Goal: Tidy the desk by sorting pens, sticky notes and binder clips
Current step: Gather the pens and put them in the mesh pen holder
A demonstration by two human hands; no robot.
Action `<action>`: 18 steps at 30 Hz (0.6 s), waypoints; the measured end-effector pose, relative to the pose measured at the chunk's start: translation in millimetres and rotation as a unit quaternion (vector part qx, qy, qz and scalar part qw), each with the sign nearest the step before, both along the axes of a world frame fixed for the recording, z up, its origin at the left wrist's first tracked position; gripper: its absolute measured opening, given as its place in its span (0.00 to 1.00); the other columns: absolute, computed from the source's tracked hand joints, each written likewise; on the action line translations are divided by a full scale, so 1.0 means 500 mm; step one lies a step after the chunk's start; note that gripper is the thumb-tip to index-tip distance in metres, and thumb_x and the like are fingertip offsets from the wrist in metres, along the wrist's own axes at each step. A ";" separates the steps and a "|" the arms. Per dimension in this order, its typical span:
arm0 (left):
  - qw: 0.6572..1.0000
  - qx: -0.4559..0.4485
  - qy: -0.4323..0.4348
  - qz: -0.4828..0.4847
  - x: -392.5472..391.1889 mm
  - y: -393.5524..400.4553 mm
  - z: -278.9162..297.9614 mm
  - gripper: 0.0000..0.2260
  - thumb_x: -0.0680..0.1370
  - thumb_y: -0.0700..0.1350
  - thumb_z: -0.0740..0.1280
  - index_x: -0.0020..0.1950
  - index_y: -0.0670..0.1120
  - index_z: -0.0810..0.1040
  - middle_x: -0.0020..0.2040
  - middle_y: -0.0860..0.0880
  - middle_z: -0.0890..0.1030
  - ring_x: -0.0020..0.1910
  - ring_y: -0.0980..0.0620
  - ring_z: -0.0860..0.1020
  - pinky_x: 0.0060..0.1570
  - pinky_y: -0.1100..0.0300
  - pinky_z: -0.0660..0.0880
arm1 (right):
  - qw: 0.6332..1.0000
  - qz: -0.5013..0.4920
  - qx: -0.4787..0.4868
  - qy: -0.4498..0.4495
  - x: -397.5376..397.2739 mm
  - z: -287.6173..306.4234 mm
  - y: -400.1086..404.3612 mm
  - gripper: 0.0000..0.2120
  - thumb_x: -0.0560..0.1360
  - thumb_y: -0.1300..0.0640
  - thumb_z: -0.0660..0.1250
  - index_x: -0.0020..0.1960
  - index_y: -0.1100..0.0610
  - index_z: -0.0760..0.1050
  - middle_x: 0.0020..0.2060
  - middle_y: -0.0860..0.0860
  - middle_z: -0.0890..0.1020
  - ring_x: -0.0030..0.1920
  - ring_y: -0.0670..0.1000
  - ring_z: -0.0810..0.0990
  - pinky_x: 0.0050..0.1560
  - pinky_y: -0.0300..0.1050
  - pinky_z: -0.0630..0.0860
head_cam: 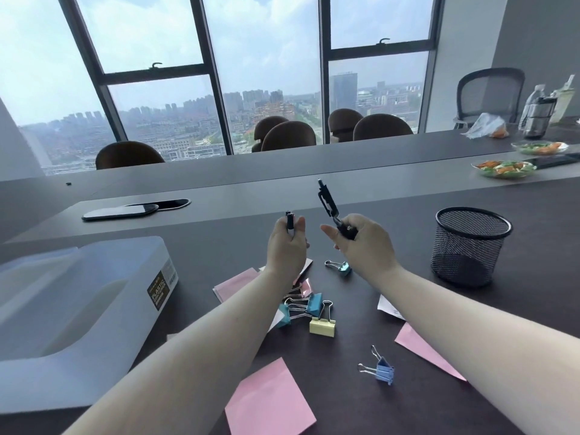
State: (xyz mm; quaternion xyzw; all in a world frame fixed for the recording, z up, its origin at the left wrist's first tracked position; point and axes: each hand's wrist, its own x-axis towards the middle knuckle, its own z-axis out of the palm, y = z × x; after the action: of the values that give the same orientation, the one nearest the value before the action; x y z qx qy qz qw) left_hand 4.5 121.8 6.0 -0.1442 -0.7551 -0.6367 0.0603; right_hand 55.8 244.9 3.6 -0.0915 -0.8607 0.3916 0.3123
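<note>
My left hand [287,244] is closed around a black pen [289,218] whose tip sticks up above the fist. My right hand [361,243] grips another black pen [328,200] that slants up and to the left. Both hands hover over the dark desk [345,403]. Below them lie pink sticky notes [270,400] and a cluster of binder clips [314,309], teal and yellow. A single teal clip [342,266] and a blue clip [381,368] lie apart. A black mesh pen cup [470,246] stands to the right of my right hand.
A white plastic container [78,309] sits at the left. A dark phone [122,211] lies by a cable slot further back. Two bowls of salad [505,169], bottles and a plastic bag are at the far right. Chairs line the window side.
</note>
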 end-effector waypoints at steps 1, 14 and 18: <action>1.000 -0.001 -0.001 0.001 0.002 0.000 -0.002 0.10 0.81 0.49 0.57 0.39 0.54 0.65 0.32 0.50 0.72 0.35 0.48 0.75 0.30 0.59 0.66 | 1.000 -0.011 -0.001 0.019 0.002 0.002 -0.001 0.21 0.73 0.42 0.66 0.40 0.62 0.74 0.34 0.59 0.82 0.39 0.60 0.80 0.44 0.51 0.77; 0.999 0.024 -0.007 -0.036 0.001 0.001 -0.022 0.09 0.82 0.45 0.58 0.42 0.51 0.68 0.32 0.50 0.73 0.38 0.48 0.76 0.45 0.52 0.73 | 0.987 0.009 -0.139 0.083 -0.002 0.059 -0.010 0.10 0.75 0.56 0.68 0.48 0.57 0.67 0.31 0.49 0.73 0.29 0.55 0.78 0.40 0.59 0.82; 0.999 0.019 -0.013 -0.033 0.001 0.002 -0.024 0.09 0.81 0.46 0.58 0.41 0.50 0.68 0.31 0.49 0.74 0.36 0.49 0.75 0.47 0.51 0.74 | 0.992 0.000 -0.115 0.053 0.002 0.026 -0.014 0.10 0.72 0.58 0.71 0.48 0.60 0.72 0.36 0.54 0.78 0.42 0.61 0.81 0.48 0.53 0.78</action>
State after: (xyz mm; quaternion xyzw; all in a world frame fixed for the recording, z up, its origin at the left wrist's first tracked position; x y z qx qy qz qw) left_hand 5.0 122.9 -5.9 -0.1592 -0.7387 -0.6542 0.0318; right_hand 56.8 238.0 16.6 -0.1054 -0.7921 0.4923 0.3451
